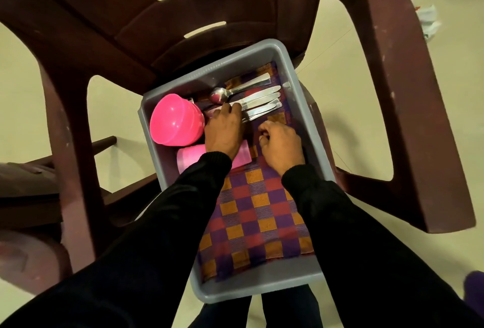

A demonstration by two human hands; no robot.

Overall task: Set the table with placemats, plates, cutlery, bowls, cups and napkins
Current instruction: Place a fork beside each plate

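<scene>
**Cutlery bundle lies straight ahead of the left fingertips**

Head view: I look down into a grey tub (180, 225) resting on the seat of a dark brown plastic chair (408, 97). Both hands are inside the tub, near the frame centre. The relation I care about: the cutlery (258, 100) lies just above and right of my left hand (222, 131), its long axis running from centre-left up toward the upper right. The left fingers (230, 110) rest on the handle end of the bundle, so the left hand is clearly the nearer one; whether they have curled round a piece or only press on it, I cannot tell. My right hand (282, 144) sits just below the blade ends, apart from the metal, fingers curled in; it looks as if it pinches the checked cloth (251, 212), though I cannot be sure.

The cutlery is bright steel: several knives side by side, blades toward the upper right, with a spoon (220, 94) whose bowl faces the left end. I judge a lift along that axis would suit.

A pink bowl (176, 121) lies upturned at the left of the tub, touching the left hand's side; a pink cup (188, 157) lies on its side below it, partly under my left wrist
</scene>
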